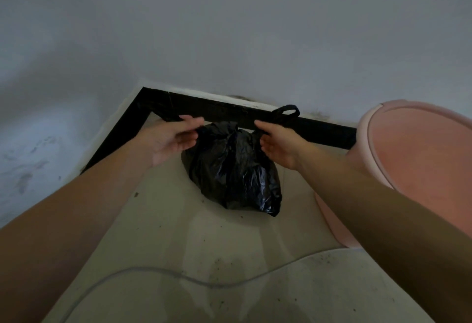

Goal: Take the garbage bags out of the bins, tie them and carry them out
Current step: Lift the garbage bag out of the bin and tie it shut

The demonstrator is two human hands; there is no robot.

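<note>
Left grip (173, 141) is clamped on one black strip at the mouth of the garbage bag (235, 172). Thumb and fingers pinch it, and the strip's end runs out leftward past the fingertips. The bare arm reaches in from the lower left. The bag is black and crinkled, bunched at the neck between the two hands. Its body sits low over the pale tiled floor (178, 225) in the room's corner; I cannot tell whether its bottom rests on the tiles. Black skirting (319, 128) lines both walls behind it. A thin white cable (153, 271) snakes over the floor nearer me. Right grip (278, 144) pinches the opposite strip, with a loop of black plastic standing up just beyond the fingers. The strips are drawn away from each other. The pink bin (421, 169) stands by the wall at far right, near the bag but apart from it.
</note>
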